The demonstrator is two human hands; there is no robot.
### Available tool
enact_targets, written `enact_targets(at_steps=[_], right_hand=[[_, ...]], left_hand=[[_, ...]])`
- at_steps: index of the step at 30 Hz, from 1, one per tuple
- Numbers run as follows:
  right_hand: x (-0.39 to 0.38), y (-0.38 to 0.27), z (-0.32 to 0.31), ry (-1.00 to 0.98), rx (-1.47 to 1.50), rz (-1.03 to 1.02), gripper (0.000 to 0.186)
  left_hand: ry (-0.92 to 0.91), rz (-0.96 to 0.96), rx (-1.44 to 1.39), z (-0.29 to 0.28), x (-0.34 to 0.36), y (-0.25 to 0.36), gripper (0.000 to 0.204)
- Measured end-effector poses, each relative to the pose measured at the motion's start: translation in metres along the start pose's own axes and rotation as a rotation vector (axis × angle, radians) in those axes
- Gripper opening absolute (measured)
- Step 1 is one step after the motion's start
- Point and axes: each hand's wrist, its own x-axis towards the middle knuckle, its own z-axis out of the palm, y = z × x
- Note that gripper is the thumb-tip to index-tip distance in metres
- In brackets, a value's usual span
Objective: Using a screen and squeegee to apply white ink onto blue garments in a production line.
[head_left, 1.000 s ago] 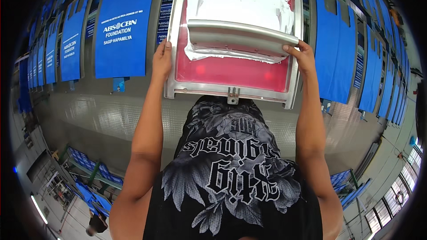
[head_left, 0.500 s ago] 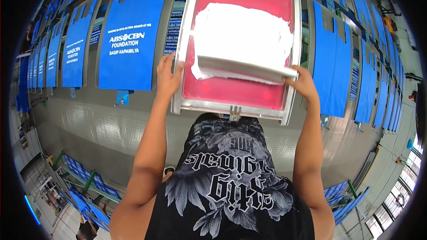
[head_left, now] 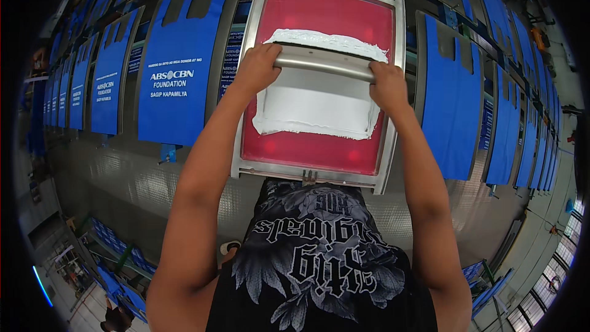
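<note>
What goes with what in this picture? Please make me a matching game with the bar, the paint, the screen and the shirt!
Things:
1. bar
2. paint
3. screen
4. shirt

Looks:
A. black with grey flowers
B. pinkish red, partly covered in white
C. white and smeared
D. silver, held at both ends

Right pairs: 1-D, 2-C, 3-B, 4-A

Downward fisheye view from the head
</note>
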Motion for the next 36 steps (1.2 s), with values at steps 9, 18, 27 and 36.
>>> enact_targets(at_steps=[9,18,27,36], right_hand=[[-0.113,-0.057,-0.041,-0.185,0.199,0.000,0.037],[-0.035,-0.012,-0.006,-0.250,0.043,0.041,0.043],[-0.069,-0.038,-0.037,-0.401,-0.024,0.083,0.036],[0.020,0.009,-0.001,-0.253,-0.026,0.075,0.034]], left_hand=[[-0.239,-0.117,-0.001,-0.030,-0.132,0.066,0.045],[-0.105,-0.146,-0.076,0.000,-0.044,0.025,0.029],[-0.227,-0.159,-0.095,-0.023,-0.090,0.036,0.031],[-0.082,-0.139,-0.022,0.003,0.013,-0.001,0.023]])
